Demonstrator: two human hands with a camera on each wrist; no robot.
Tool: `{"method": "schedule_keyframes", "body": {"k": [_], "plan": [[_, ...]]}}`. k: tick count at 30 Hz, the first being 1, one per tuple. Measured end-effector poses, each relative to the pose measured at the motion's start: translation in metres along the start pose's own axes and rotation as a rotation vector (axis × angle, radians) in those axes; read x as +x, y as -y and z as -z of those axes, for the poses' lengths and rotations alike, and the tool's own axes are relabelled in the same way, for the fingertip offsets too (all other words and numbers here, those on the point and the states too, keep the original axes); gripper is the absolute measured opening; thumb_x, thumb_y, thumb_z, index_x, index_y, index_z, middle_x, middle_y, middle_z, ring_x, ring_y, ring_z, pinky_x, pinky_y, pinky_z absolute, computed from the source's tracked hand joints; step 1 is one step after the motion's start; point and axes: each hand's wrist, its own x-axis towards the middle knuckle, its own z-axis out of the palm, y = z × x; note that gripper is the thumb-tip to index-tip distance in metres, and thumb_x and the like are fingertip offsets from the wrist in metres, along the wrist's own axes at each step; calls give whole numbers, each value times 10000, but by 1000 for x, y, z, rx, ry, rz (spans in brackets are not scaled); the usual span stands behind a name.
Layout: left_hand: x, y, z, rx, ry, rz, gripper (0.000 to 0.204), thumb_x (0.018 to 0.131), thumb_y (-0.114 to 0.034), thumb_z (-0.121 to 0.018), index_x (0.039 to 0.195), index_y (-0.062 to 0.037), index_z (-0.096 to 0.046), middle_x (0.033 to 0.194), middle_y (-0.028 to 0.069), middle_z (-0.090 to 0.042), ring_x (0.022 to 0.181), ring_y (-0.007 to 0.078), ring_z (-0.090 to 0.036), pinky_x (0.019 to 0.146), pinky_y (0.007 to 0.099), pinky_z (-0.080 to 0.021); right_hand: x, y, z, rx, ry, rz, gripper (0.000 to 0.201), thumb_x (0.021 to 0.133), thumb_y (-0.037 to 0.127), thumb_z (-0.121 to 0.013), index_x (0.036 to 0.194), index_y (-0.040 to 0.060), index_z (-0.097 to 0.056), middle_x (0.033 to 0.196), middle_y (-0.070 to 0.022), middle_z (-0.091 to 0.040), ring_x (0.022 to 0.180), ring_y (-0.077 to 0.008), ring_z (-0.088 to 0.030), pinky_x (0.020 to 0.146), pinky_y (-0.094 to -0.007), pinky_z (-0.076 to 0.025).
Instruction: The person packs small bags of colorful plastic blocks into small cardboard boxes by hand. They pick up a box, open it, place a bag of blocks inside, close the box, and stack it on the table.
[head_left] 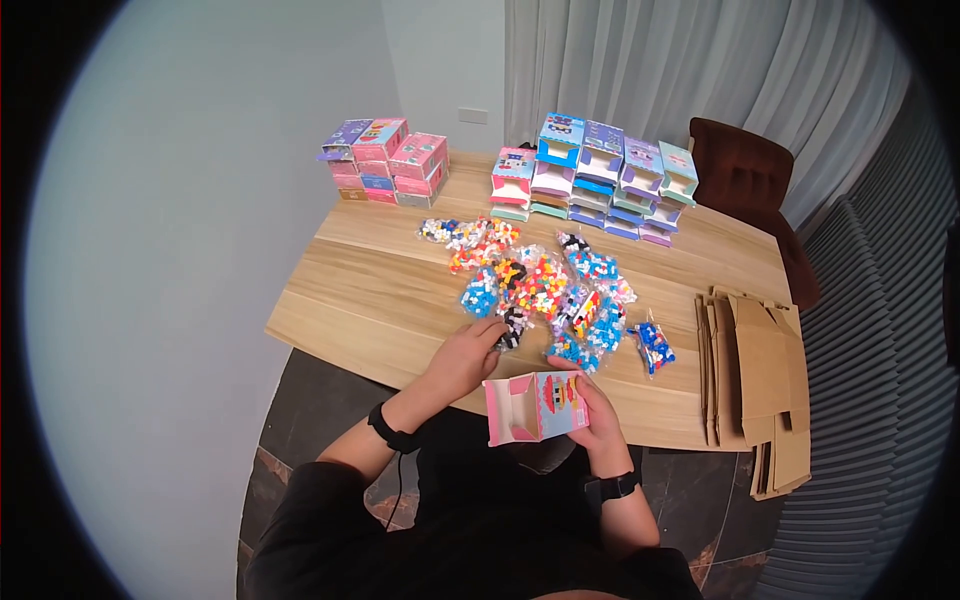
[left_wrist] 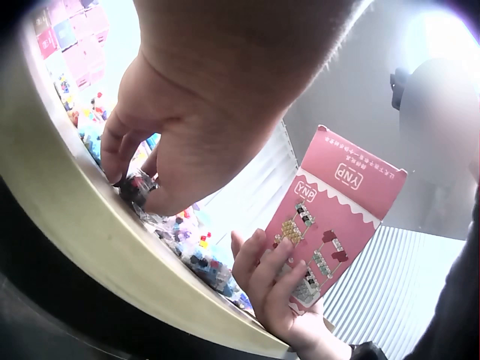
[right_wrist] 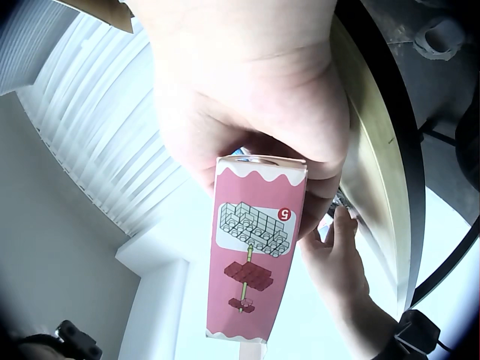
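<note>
A pink box (head_left: 563, 402) with its flap end open to the left is gripped by the right hand (head_left: 598, 412) above the table's front edge. In the left wrist view the right hand (left_wrist: 279, 292) has its fingers on the pink box (left_wrist: 322, 225); in the right wrist view the box (right_wrist: 255, 255) hangs from the right hand (right_wrist: 255, 105). At the front of the heap, the left hand (head_left: 463, 362) pinches a clear bag of dark pieces (head_left: 512, 328), seen between its fingertips as a dark bag (left_wrist: 137, 187) in the left wrist view.
Bags of coloured pieces (head_left: 540, 280) cover the middle of the table (head_left: 350, 280). A blue bag (head_left: 655, 347) lies apart, right of them. Closed boxes (head_left: 420, 157) are stacked back left, open boxes (head_left: 600, 150) back right. Flattened cardboard (head_left: 765, 370) lies on the right edge, near a brown chair (head_left: 745, 180).
</note>
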Motion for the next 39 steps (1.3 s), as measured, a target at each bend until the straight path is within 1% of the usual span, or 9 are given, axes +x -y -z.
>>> {"method": "schedule_keyframes", "body": {"k": [10, 13, 19, 22, 29, 30, 33, 34, 39], "plan": [[1, -1, 5, -162, -50, 48, 372, 783, -4, -610, 1152, -28, -568, 1180, 188, -607, 991, 406, -601, 850, 432, -515, 0, -1, 2, 20, 4, 3, 503, 1005, 286, -494, 1402, -3, -383, 1251, -180, -592, 1137, -264, -610, 990, -404, -483], [-3, 7, 8, -185, -112, 74, 311, 823, 15, -600, 1133, -4, -587, 1152, 168, -636, 884, 304, -663, 749, 328, -542, 0, 1, -1, 38, 8, -2, 504, 1004, 289, -498, 1400, -2, -385, 1258, -179, -589, 1150, -264, -603, 1000, -405, -476], [-16, 6, 37, -386, -180, 366, 263, 882, 34, -578, 1137, 7, -637, 1075, 132, -679, 824, 108, -645, 713, 253, -516, 0, 0, 1, 54, 3, 8, 493, 1002, 274, -508, 1393, -3, -393, 1252, -172, -586, 1161, -259, -595, 1003, -397, -474], [-21, 1, 50, -471, -265, 346, 266, 895, 54, -560, 1150, 15, -626, 1140, 122, -669, 882, 97, -635, 741, 237, -516, 1, 2, 0, 51, 16, 3, 480, 1007, 266, -501, 1390, -4, -398, 1249, -165, -582, 1166, -254, -588, 1004, -392, -471], [-39, -25, 87, -568, -343, 106, 297, 883, 110, -513, 1152, 34, -616, 1254, 152, -612, 1037, 158, -624, 809, 239, -508, 2, 3, -5, 57, 9, -7, 503, 1009, 278, -496, 1407, -3, -373, 1260, -165, -583, 1159, -244, -596, 992, -386, -480], [-44, -39, 97, -572, -321, 143, 294, 838, 140, -516, 1077, 34, -651, 1221, 160, -635, 1045, 225, -640, 855, 306, -517, 2, 4, -4, 57, 20, -12, 497, 1012, 277, -493, 1408, 1, -372, 1267, -163, -575, 1173, -248, -584, 1002, -391, -471], [-39, -55, 114, -378, -97, -178, 300, 766, 154, -545, 1000, 25, -683, 1171, 162, -663, 1027, 303, -652, 876, 383, -522, 4, 4, -4, 47, 25, -11, 493, 1016, 276, -490, 1410, 6, -369, 1276, -159, -565, 1190, -248, -571, 1011, -396, -463], [-35, -68, 118, -347, -13, -153, 311, 723, 149, -569, 964, 6, -702, 1128, 145, -681, 1036, 346, -638, 885, 419, -520, 4, 4, -4, 42, 22, -10, 494, 1015, 276, -490, 1411, 6, -368, 1277, -158, -565, 1191, -247, -571, 1009, -395, -464], [-28, -69, 117, -267, 150, -154, 346, 707, 142, -572, 987, -11, -706, 1123, 118, -682, 1069, 315, -620, 896, 399, -513, 4, 2, 3, 29, 60, -5, 504, 1011, 270, -503, 1415, 6, -359, 1276, -153, -563, 1196, -242, -567, 1007, -397, -465]]}}
